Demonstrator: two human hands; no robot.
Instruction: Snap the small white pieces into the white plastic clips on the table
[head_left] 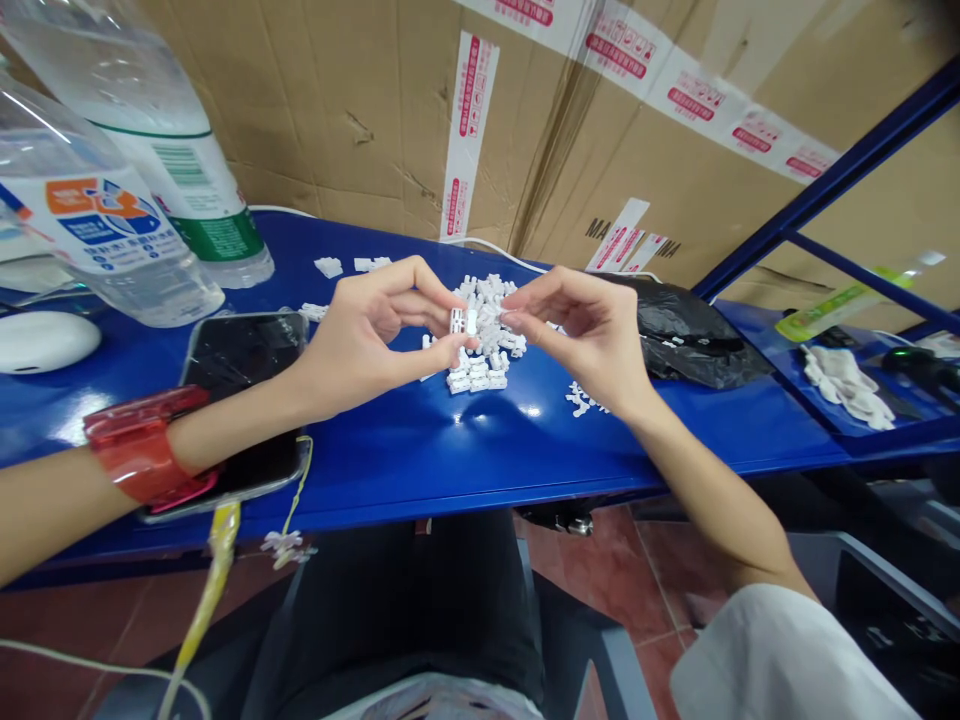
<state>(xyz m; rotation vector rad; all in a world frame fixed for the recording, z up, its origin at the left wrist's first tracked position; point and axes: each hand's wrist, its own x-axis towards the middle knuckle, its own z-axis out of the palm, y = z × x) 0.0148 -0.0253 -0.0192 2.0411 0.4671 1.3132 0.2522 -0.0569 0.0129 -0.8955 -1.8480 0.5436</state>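
Note:
Between thumb and fingers, my left hand (375, 325) pinches a small white plastic part (463, 321) with dark slots on its face. Just to the right, my right hand (589, 325) has its thumb and forefinger pressed together; whatever sits between them is too small to make out. Behind and below the hands lies a heap of loose white plastic pieces (491, 300). In front of that heap, several similar parts (478, 375) stand side by side in a block. Smaller white bits (581, 400) are scattered under my right hand.
Two clear bottles (112, 235) (217, 215) stand at the left. A black phone (247, 350) lies under my left forearm, its yellow cable hanging over the table edge. A black plastic bag (697, 335) lies at right. Cardboard boxes (337, 120) wall the back; a blue metal frame (840, 200) rises at right.

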